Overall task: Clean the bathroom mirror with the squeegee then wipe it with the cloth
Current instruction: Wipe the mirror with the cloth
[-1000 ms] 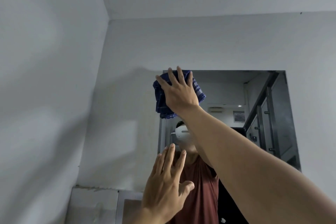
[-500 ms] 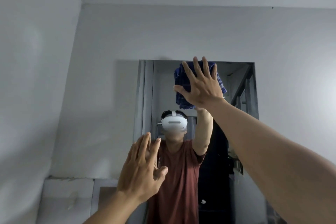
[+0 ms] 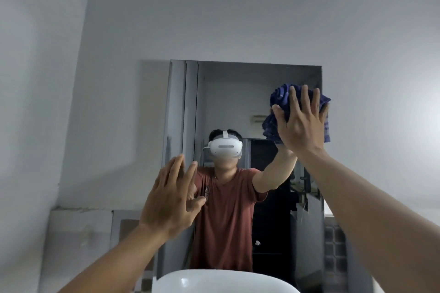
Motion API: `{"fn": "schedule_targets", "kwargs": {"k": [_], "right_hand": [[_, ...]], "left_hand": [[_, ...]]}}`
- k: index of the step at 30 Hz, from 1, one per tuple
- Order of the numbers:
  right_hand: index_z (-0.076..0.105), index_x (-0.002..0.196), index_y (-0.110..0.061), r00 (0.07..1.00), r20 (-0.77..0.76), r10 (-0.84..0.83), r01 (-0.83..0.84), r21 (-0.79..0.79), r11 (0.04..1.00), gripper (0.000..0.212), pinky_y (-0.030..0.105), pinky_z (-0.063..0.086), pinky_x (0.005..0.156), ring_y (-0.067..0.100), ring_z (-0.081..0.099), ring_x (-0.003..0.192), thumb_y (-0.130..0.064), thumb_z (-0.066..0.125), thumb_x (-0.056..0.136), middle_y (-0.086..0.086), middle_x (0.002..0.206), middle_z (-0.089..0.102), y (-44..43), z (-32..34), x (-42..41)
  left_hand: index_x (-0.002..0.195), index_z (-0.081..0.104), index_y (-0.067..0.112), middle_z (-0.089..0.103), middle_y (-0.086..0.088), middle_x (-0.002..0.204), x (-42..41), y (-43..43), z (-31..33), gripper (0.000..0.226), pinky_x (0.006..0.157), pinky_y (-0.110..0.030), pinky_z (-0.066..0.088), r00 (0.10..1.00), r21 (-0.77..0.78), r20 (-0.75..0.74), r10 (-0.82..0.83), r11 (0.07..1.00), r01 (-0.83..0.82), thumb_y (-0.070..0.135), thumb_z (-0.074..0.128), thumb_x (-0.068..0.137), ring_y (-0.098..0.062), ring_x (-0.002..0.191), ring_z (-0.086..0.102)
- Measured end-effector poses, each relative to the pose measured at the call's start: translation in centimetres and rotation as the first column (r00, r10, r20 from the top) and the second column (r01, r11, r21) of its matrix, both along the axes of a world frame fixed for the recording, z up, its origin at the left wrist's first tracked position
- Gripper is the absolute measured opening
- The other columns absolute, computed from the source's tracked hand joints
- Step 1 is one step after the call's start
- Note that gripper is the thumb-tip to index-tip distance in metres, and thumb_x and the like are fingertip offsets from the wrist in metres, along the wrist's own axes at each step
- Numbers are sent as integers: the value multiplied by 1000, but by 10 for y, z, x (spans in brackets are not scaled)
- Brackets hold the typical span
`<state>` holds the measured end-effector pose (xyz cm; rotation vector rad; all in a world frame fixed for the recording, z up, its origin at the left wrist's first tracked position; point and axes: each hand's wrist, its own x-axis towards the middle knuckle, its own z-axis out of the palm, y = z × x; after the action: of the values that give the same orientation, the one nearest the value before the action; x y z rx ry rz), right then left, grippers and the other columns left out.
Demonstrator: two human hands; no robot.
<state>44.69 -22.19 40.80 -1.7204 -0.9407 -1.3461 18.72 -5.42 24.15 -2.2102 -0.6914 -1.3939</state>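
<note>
The rectangular mirror [image 3: 228,102] hangs on the grey wall straight ahead and reflects a person in a red shirt. My right hand [image 3: 301,123] presses a bunched dark blue checked cloth [image 3: 278,100] flat against the glass at the mirror's upper right corner, fingers spread over it. My left hand [image 3: 172,197] is raised near the mirror's lower left edge, fingers apart and holding nothing; whether it touches the glass I cannot tell. No squeegee is in view.
A white basin rim [image 3: 223,280] curves along the bottom edge below the mirror. A side wall [image 3: 35,102] closes in on the left. A tiled ledge [image 3: 81,221] runs below the grey wall at lower left.
My right hand has slid the cloth from the mirror's upper left corner across the top to the upper right. The view has tilted down, bringing the basin in. My left hand stays raised and open.
</note>
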Motion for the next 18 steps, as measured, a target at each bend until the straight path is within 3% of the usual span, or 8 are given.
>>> {"fn": "schedule_targets", "kwargs": {"k": [4, 9, 14, 18], "right_hand": [[12, 160, -20, 999, -41, -1, 0, -34, 999, 71, 61, 0, 122, 32, -4, 155, -60, 16, 101, 12, 169, 6, 8, -38, -9], [32, 149, -16, 996, 6, 88, -87, -28, 996, 55, 66, 3, 120, 38, 1, 154, -47, 30, 103, 19, 166, 11, 27, -50, -31], [38, 149, -14, 982, 136, 130, -118, -92, 989, 56, 70, 8, 118, 42, 10, 153, -45, 39, 103, 21, 164, 22, 54, -39, -67], [32, 154, -16, 967, 212, 139, -103, -172, 980, 60, 70, 8, 118, 40, 10, 153, -48, 36, 104, 18, 163, 25, 84, -37, -108]], "left_hand": [[156, 28, 18, 21, -19, 163, -1, 1, -1, 83, 120, -50, 30, 999, -4, -9, 31, 1000, -31, 65, 49, 91, -34, 150, 21], [157, 26, 17, 20, -19, 164, -4, -4, -3, 80, 123, -48, 25, 999, -6, 0, 48, 999, -48, 64, 44, 96, -35, 151, 20], [155, 31, 11, 28, -20, 161, -9, -7, -49, 81, 118, -45, 35, 1000, 3, 0, -30, 1000, 30, 51, 61, 92, -35, 147, 30], [159, 20, 15, 21, -15, 164, -15, 3, -82, 88, 117, -42, 33, 998, -18, -58, -26, 1000, 25, 45, 65, 89, -32, 150, 24]]}}
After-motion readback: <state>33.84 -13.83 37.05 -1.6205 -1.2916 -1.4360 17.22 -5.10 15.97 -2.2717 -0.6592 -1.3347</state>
